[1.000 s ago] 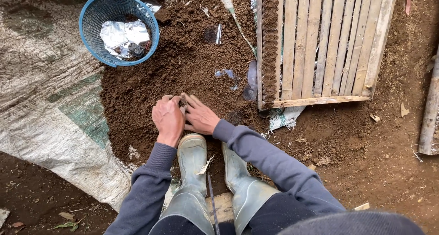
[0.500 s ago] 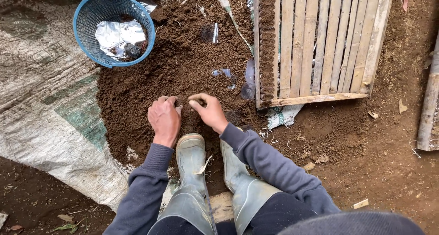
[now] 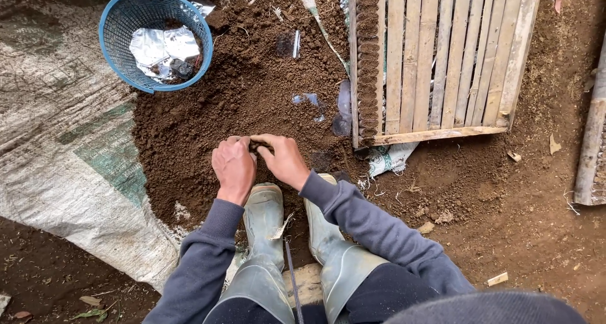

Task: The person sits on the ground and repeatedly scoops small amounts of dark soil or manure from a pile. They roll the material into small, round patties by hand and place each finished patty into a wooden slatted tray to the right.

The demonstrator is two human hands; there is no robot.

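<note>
Both hands are brought together at the centre of the frame, over the lower edge of the dark soil heap (image 3: 252,90). The left hand (image 3: 234,168) is curled knuckles-up, and the right hand (image 3: 285,160) is bent toward it, fingertips meeting around a small dark clump of soil (image 3: 257,148); how firmly it is pinched cannot be told. Half a second earlier the hands were held slightly apart; a second earlier they were pressed flat side by side into the heap. Soil appears to have been gathered and is now being shaped. The blue basket (image 3: 126,27) in the upper left and the wooden slat tray (image 3: 442,59) in the upper right are unchanged.
</note>
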